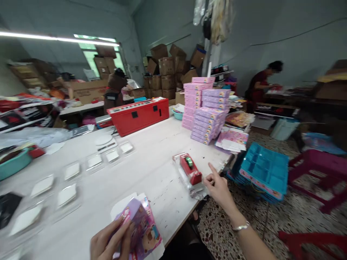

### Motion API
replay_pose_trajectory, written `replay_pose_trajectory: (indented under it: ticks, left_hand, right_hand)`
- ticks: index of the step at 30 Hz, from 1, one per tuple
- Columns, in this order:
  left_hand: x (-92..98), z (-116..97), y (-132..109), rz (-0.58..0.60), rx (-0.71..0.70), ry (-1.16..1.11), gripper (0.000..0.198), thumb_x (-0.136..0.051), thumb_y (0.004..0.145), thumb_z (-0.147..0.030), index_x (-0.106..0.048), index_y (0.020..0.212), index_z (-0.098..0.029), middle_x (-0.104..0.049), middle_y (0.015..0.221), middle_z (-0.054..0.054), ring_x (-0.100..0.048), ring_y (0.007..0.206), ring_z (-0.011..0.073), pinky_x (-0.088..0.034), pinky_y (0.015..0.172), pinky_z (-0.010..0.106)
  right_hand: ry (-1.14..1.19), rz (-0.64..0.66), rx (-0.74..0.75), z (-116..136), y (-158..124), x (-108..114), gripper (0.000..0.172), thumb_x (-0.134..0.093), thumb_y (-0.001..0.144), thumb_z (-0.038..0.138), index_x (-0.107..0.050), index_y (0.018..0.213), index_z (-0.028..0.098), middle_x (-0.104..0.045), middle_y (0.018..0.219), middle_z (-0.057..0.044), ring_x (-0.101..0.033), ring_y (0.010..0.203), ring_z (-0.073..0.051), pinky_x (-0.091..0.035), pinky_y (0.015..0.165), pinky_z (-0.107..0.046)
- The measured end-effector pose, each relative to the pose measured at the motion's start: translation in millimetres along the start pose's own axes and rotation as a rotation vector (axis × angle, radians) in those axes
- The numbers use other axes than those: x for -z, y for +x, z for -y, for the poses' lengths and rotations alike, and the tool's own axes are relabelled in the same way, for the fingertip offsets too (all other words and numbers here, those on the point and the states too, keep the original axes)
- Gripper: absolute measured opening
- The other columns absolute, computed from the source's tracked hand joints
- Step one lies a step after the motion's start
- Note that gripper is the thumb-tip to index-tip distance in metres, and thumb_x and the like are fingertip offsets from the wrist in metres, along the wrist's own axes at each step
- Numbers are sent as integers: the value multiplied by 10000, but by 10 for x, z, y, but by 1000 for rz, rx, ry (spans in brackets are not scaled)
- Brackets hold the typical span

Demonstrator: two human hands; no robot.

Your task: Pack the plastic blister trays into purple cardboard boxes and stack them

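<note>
My left hand [110, 240] is closed round a small pink and purple printed box [141, 227] at the near edge of the white table [151, 151]. My right hand [218, 187] reaches out past the table's right edge with its forefinger stretched out and the other fingers curled, holding nothing. Its fingertip is close to a red tape dispenser [190, 168] that lies on a clear plastic bag [195, 189].
Stacks of pink and purple boxes [206, 108] stand at the far right of the table, a red case [139, 115] behind. Clear blister trays [67, 177] lie at left. Blue plastic trays [264, 169] sit on the floor at right, beside a magenta stool [320, 166]. A person [261, 85] works at a far bench.
</note>
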State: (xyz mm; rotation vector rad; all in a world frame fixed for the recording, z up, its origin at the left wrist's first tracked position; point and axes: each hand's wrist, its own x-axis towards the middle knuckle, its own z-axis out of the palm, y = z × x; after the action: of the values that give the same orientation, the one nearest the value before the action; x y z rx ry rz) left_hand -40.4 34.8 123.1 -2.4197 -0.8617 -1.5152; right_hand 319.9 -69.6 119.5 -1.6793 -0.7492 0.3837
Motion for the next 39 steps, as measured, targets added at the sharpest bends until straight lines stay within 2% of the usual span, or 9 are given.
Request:
replay_pose_trajectory:
  ticks: [4,8,10,14,21,26,30,34,39]
  left_hand:
    - [-14,-190,5,2,130,-60,481,-700,906,-150,-604,1366,-253,-706,1078,73,-676,975,216,-582,836,354]
    - [-53,-206,-43,-65,340,-109,923,-705,915,-248,-129,1636,-224,-587,1350,175,-679,975,202,-629,794,358]
    - [-36,-202,-28,-47,306,-86,829,-679,930,-229,-219,1617,-267,-520,1443,189,-667,990,195,-634,800,361]
    - [61,-183,72,179,125,21,377,-575,983,-196,-629,1345,-282,-641,1345,130,-649,1064,228,-631,843,367]
    - [144,-120,142,271,220,-83,354,-573,969,-214,-699,1287,-305,-736,1233,72,-700,1072,221,-633,887,355]
    - [35,-239,-174,-98,744,-316,496,-668,936,-381,-594,1419,-297,-678,1346,79,-662,1227,253,-589,1010,372]
    - [17,-358,-393,-250,1127,-527,911,-666,907,-520,-165,1636,-303,-547,1442,141,-575,1346,347,-507,1097,567]
    - [171,-237,-251,-137,911,-239,1066,-773,839,-455,-81,1640,-331,-318,1642,158,-251,1567,387,-174,1251,686]
    - [94,-31,98,215,287,-284,369,-643,945,-229,-647,1307,-298,-579,1439,131,-578,1354,299,-554,1075,505]
  right_hand:
    - [474,297,60,561,-308,-588,839,-721,858,373,-354,1607,279,-651,787,39,-585,663,-153,-524,686,-305]
    - [720,672,-73,1032,-782,-1349,886,-767,838,298,-344,1615,338,-756,1014,-17,-556,593,-90,-549,609,-256]
    - [738,739,-105,1084,-940,-1565,925,-765,818,241,-325,1617,391,-709,1308,-74,-512,560,-47,-542,586,-237]
    - [707,677,-132,923,-1044,-1635,965,-728,817,184,-271,1614,479,-503,1586,-105,-504,559,-15,-548,600,-227]
    - [705,581,-130,539,-1094,-1802,1028,-779,809,332,-187,1640,456,-404,1643,-100,-515,610,-52,-550,629,-265]
    - [406,307,-227,76,-1082,-1988,1191,-861,677,551,-240,1655,272,-518,1492,-164,-647,997,-252,-563,908,-423]
    - [492,453,-152,209,-791,-1779,1144,-752,812,578,-97,1677,214,-665,1277,-143,-657,1145,-298,-541,971,-440]
    - [292,637,410,665,-407,-1515,1150,-770,797,252,-36,1682,243,-710,1224,-99,-674,1075,-262,-536,985,-425]
    - [69,906,915,846,-315,-1442,931,-684,815,118,-296,1643,297,-664,1372,-132,-591,1268,-302,-518,1044,-513]
